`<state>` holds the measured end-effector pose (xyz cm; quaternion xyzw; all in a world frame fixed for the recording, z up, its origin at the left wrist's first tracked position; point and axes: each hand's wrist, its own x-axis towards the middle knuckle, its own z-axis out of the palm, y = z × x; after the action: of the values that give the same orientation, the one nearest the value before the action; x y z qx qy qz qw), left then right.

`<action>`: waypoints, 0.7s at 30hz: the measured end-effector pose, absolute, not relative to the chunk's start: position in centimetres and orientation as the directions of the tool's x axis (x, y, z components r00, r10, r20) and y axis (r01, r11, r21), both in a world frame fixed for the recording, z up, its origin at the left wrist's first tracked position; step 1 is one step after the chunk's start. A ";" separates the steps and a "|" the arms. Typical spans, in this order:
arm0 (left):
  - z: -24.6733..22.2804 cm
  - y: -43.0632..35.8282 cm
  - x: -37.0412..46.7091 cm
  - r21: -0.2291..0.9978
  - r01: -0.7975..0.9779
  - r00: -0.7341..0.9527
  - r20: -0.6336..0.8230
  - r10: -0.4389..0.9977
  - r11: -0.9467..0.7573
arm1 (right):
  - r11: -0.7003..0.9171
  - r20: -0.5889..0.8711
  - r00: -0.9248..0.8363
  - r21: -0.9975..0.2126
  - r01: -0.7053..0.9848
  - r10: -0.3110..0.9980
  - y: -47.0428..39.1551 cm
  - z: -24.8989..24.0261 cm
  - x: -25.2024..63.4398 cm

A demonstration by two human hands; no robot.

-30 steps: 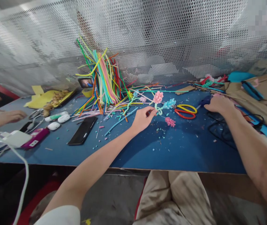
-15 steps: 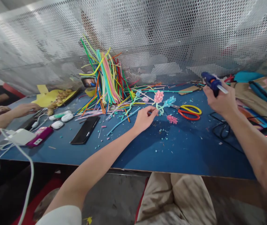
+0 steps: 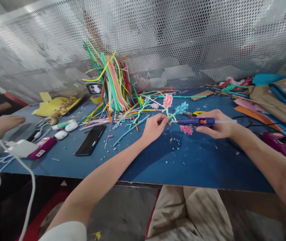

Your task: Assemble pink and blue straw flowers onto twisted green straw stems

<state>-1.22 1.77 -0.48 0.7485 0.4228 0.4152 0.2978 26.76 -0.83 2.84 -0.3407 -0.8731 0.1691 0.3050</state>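
Head view, your left hand: fingertips pinched on the flower stem.
Your right hand: closed round the glue gun, nozzle touching the stem.

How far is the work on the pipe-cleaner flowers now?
Done: a pink flower and a light-blue one already sit on stems. In hand: the left hand pinches the stems while the right hand aims the glue gun there. Left: another pink flower lies loose beside them.
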 end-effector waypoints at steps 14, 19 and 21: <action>-0.2 0.8 -0.7 0.751 0.397 0.334 0.416 0.846 -0.527 | 0.755 0.453 -0.604 -0.382 0.533 0.656 0.2 1.9 26.6; 0.0 0.7 -0.7 0.747 0.398 0.332 0.423 0.843 -0.532 | 0.739 0.436 -0.597 -0.378 0.558 0.673 0.1 1.8 26.6; 0.0 0.6 -0.7 0.742 0.400 0.334 0.428 0.840 -0.537 | 0.738 0.444 -0.590 -0.376 0.560 0.674 0.2 1.8 26.6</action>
<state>-0.67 0.63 0.00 0.7724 0.4014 0.4148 0.2650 26.60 0.17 1.78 -0.3480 -0.8863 0.0987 0.2893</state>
